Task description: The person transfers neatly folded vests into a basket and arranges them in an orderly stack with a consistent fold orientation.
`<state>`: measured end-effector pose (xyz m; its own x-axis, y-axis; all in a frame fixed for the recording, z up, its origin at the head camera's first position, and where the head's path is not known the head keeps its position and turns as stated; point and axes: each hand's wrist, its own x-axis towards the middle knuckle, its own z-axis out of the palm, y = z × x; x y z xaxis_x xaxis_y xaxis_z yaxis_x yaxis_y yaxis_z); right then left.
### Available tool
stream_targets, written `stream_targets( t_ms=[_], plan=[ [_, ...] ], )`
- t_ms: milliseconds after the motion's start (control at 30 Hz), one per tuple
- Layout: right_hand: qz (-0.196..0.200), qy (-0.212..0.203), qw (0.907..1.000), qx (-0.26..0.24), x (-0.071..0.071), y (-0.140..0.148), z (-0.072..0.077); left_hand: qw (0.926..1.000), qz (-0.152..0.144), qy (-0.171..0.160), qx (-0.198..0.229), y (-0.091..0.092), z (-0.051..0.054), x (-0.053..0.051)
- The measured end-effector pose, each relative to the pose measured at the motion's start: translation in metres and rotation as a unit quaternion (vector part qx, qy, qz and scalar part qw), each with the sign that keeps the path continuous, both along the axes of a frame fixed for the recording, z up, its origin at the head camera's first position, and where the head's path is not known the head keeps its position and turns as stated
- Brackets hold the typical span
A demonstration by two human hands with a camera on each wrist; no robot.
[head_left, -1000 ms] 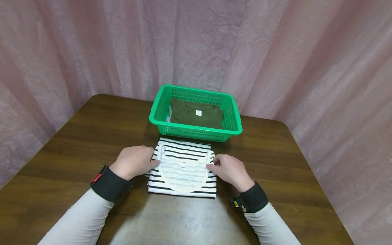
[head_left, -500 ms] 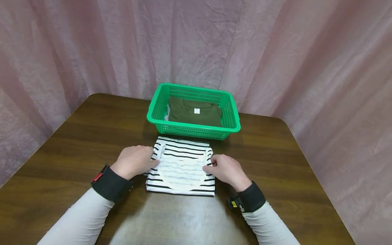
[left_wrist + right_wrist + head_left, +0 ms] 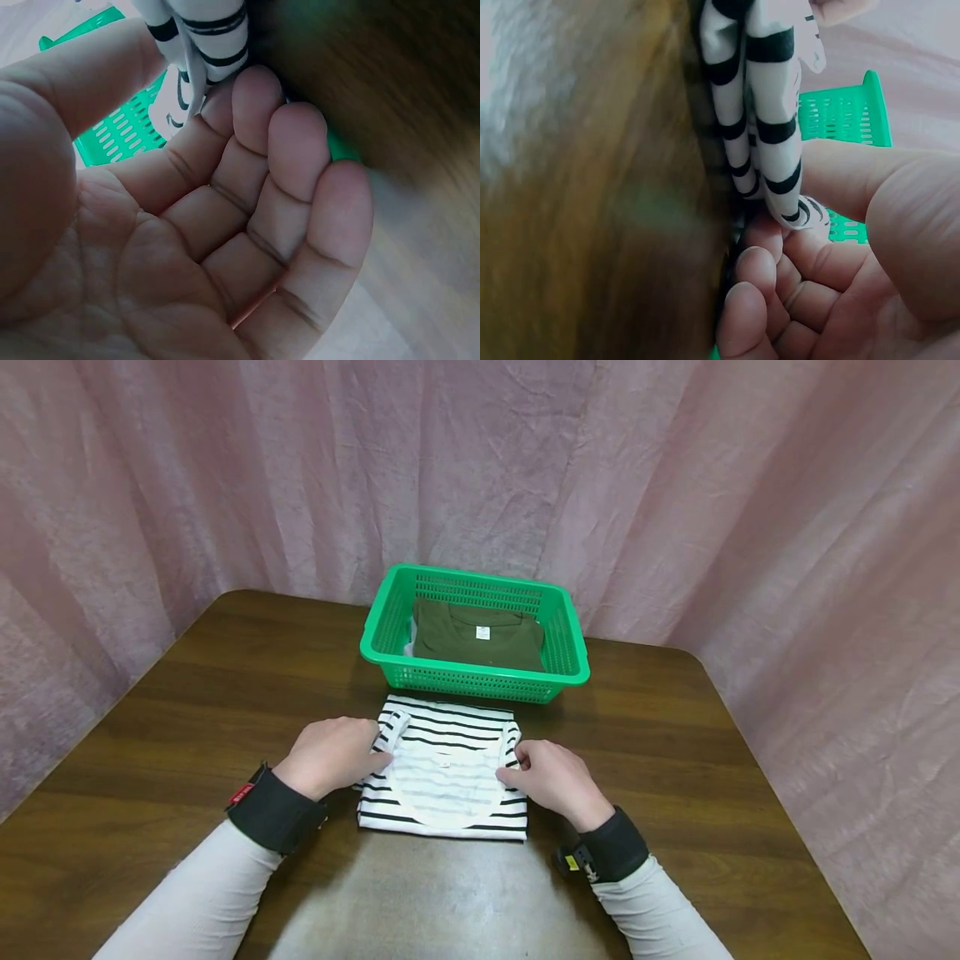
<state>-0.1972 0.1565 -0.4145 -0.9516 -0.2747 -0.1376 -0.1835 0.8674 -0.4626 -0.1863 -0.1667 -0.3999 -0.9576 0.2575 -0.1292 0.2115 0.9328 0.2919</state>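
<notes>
A folded white shirt with black stripes [image 3: 450, 792] lies on the table, its wide white neckline facing up. My left hand [image 3: 333, 756] pinches its left side, thumb on top and fingers beneath the edge. At the opposite side my right hand [image 3: 558, 778] pinches the fabric the same way. The left wrist view shows striped cloth [image 3: 214, 34] between thumb and index finger, the other fingers curled beside it. In the right wrist view, layered striped fabric [image 3: 776, 112] sits between thumb and fingertips, which partly pass under it.
Just behind the shirt stands a green plastic basket [image 3: 480, 669]. An olive green folded shirt [image 3: 480, 647] lies in it, with some pale grey cloth showing at its left. The brown wooden table [image 3: 660, 760] has rounded back corners, and a pink curtain [image 3: 480, 460] hangs behind.
Both hands keep their hold on the shirt's sides. The head view has shifted slightly. The fold by the left of the neckline has tilted a little inward.
</notes>
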Motion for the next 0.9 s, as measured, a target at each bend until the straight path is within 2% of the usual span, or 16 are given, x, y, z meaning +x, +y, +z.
stream_targets(
  t_ms=[233,500,700,900],
  plan=[
    [0.004,0.004,1.0,-0.007,-0.0003,-0.0005,-0.0002,0.9998,-0.013,0.013,0.002,0.0011,-0.0029,-0.0005],
    [-0.001,-0.019,0.9994,-0.03,0.0009,0.0004,0.0024,0.9996,-0.019,0.021,0.0,0.0029,-0.0028,-0.0004],
    [0.011,-0.034,0.9971,-0.067,0.0006,0.0033,0.0033,0.9997,-0.02,0.015,0.006,0.0044,-0.0017,0.0009],
    [0.023,-0.066,0.9911,-0.114,-0.0014,0.0052,0.0022,0.9994,-0.022,0.019,0.017,0.0053,-0.0009,0.0023]
  ],
)
